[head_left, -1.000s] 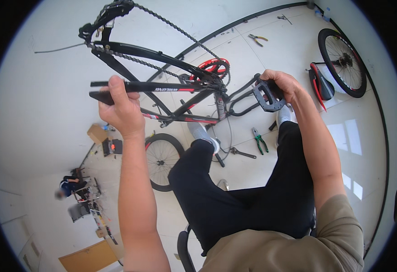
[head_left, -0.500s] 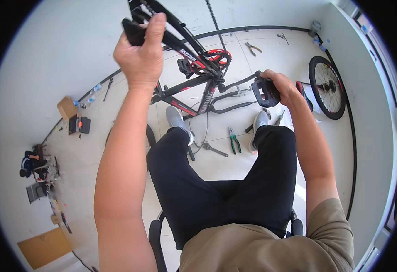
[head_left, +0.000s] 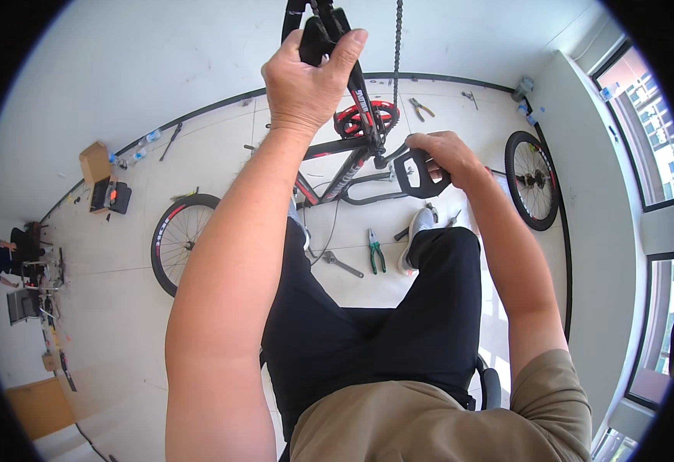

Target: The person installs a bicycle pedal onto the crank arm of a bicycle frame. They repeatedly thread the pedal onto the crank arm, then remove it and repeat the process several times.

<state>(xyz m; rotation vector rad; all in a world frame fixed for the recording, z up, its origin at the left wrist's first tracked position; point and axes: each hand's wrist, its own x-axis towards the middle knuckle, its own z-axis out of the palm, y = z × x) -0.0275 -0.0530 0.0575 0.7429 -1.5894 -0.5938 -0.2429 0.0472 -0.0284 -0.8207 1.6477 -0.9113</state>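
Note:
My left hand [head_left: 300,91] is raised and closed around a black end part of the bicycle frame [head_left: 348,179], its thumb laid along the far side. The frame stands tilted on the floor in front of me. At the end of the crank arm [head_left: 387,160], my right hand [head_left: 446,156] grips a black pedal [head_left: 406,175] from above and its right side. A red and black chainring [head_left: 389,117] sits at the crank, partly hidden by the frame. The chain [head_left: 398,46] hangs down toward it.
Green-handled pliers [head_left: 375,250] and an adjustable wrench [head_left: 343,264] lie between my feet. Farther off are other pliers [head_left: 422,109], a wheel [head_left: 533,181] at right and another wheel [head_left: 164,240] at left. An opened cardboard box [head_left: 96,163] and a seated person [head_left: 2,258] are far left.
My left hand has swung the frame's upper end to the right, making it steeper. My right hand and the pedal have shifted left, and the pedal has turned. The whole view has turned somewhat.

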